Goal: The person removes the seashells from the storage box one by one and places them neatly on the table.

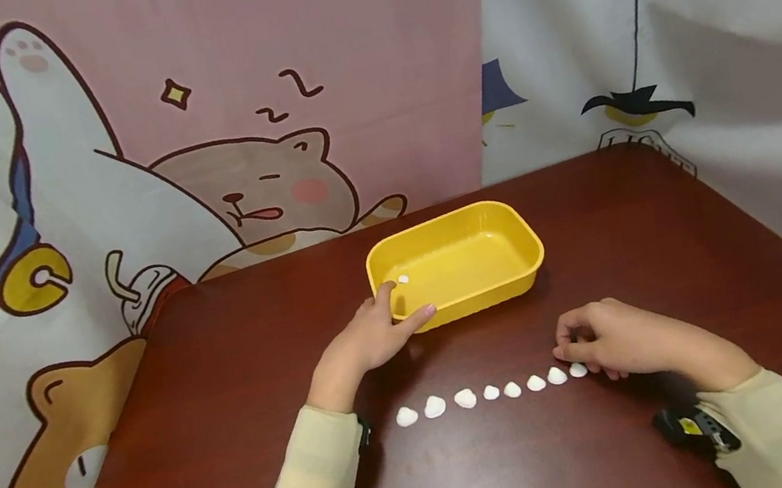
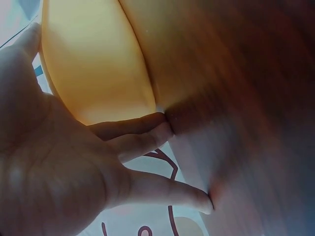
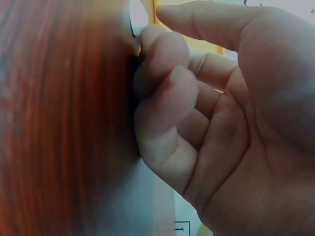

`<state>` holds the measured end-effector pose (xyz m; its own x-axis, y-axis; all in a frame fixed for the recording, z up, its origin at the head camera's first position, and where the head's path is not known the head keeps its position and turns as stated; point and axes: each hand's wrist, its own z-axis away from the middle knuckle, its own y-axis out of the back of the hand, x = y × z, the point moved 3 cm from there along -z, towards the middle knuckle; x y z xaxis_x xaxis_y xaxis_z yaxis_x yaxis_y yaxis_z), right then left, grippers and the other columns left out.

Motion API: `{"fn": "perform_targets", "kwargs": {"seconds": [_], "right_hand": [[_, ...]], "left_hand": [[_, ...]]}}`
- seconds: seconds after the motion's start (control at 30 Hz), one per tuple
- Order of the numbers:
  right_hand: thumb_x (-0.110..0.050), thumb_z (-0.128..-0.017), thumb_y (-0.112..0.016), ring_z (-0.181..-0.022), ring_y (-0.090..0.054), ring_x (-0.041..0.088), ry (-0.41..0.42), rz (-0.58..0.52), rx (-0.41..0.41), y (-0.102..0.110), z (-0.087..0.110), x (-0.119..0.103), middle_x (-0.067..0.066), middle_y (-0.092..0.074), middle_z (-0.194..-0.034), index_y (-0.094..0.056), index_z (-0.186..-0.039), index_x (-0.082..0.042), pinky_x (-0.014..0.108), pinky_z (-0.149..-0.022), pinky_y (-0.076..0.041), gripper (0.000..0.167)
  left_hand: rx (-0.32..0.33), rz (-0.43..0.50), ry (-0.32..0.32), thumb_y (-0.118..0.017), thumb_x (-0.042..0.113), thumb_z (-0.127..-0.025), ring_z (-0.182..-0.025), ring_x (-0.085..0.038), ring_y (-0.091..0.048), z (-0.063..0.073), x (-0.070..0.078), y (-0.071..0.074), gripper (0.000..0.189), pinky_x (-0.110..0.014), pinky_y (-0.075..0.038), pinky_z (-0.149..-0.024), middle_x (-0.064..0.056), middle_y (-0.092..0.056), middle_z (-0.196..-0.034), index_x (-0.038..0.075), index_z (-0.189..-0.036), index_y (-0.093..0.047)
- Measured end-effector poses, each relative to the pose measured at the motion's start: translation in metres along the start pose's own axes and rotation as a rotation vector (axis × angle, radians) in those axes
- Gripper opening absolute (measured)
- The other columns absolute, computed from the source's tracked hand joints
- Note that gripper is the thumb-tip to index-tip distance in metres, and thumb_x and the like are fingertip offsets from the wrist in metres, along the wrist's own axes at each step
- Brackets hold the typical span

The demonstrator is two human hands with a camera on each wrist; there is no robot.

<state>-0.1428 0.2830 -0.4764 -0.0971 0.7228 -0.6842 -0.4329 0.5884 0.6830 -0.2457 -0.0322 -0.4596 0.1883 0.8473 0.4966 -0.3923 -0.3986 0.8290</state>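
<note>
At the near left corner of a yellow tray (image 1: 533, 278) lies my left hand (image 1: 372, 335), its thumb over the near rim and a finger at the left rim. The left wrist view shows this hand (image 2: 54, 162) with fingers spread against the tray's yellow wall (image 2: 93, 54) and fingertips at the tabletop. One small white shell-like piece (image 1: 403, 279) lies inside the tray. Several more form a row on the table; my right hand (image 1: 620, 334) is at the rightmost piece (image 1: 577, 369). Its fingers (image 3: 167, 103) are loosely curled against the table, thumb apart, with a white piece (image 3: 139, 14) just beyond.
The row begins at a white piece (image 1: 407, 417) near my left sleeve (image 1: 318, 466). Everything stands on a dark red-brown table (image 1: 516, 470). Cartoon-printed cloth (image 1: 373, 69) hangs behind it and along both sides. A black wrist strap (image 1: 695, 430) circles my right wrist.
</note>
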Motion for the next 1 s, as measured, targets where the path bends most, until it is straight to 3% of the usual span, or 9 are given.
{"fn": "perform_targets", "kwargs": {"seconds": [0.43, 1.0], "right_hand": [[-0.028, -0.101, -0.073, -0.05, -0.053, 0.012, -0.021, 0.013, 0.001, 0.003, -0.0021, -0.001, -0.004, -0.059, -0.067, -0.068, -0.092, -0.02, 0.028, -0.047, -0.047, 0.014], [-0.029, -0.101, -0.073, -0.049, -0.052, 0.012, -0.003, 0.006, -0.005, 0.0007, -0.002, -0.0004, -0.004, -0.059, -0.066, -0.068, -0.091, -0.019, 0.028, -0.047, -0.047, 0.015]], "left_hand": [[-0.001, -0.018, 0.016, -0.05, 0.084, -0.094, -0.155, -0.038, -0.042, -0.005, 0.0009, 0.0027, 0.106, -0.056, -0.038, -0.124, -0.021, -0.035, -0.17, 0.016, -0.17, -0.02], [-0.004, -0.017, 0.022, -0.051, 0.084, -0.094, -0.151, -0.036, -0.047, -0.002, -0.0001, 0.0005, 0.105, -0.057, -0.04, -0.122, -0.02, -0.039, -0.167, 0.016, -0.169, -0.023]]}}
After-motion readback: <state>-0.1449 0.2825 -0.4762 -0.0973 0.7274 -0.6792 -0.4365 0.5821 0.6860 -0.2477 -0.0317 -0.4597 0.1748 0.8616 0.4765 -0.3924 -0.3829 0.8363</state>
